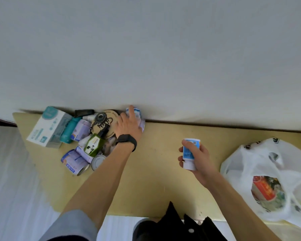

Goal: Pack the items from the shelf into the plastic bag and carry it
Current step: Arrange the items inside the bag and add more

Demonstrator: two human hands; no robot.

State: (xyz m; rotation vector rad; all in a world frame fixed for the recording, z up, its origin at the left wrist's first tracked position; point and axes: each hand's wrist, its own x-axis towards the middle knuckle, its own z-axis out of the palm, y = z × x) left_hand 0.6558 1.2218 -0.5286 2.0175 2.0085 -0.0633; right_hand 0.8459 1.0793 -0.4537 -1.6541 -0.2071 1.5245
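A person's two bare hands work over a pale yellow shelf [163, 171] set against a white wall, seen from a head-worn camera. Just right of the frame's centre, the right hand [196, 162] is closed around a small white bottle with a blue label [189, 153], fingers wrapped round its body and its white cap pointing toward the lower edge of the frame; the bottle is held clear above the shelf surface. At centre, the left hand [129, 126], a black band [127, 140] on its wrist, reaches to the wall and rests on a white-and-blue can [137, 117], index finger stretched over its top; whether the other fingers are curled round the can cannot be told from this angle. Just left of that hand lies the cluster of remaining items: a round wooden disc with dark lettering [108, 122], a green bottle [94, 145], a teal bottle [70, 129], a white-and-teal box [49, 126] at the far left, and several lilac-labelled cans [75, 160] lying on their sides nearest the camera. The white plastic bag [261, 162] sits at the lower right of the frame, well apart from the cluster and to the right of the right hand, its mouth open on a red-and-green packet [266, 190] inside.
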